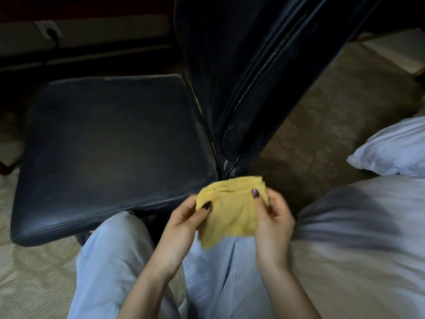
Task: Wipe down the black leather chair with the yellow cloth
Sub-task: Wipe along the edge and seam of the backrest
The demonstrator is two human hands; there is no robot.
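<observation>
The black leather chair fills the left and upper centre of the frame, seat flat, back rising to its right. Just below its front corner, lower centre, the folded yellow cloth is pinched by the left hand and right hand, thumbs on top. Likely best: keep the pad folded flat, then wipe in overlapping strokes.

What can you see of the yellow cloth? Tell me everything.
The yellow cloth looks like soft terry, folded into a thick pad, layered edges on top, one loose corner hanging low. The left hand and right hand pinch its sides, thumbs on its face. It is held above the lap, near the black chair seat.
</observation>
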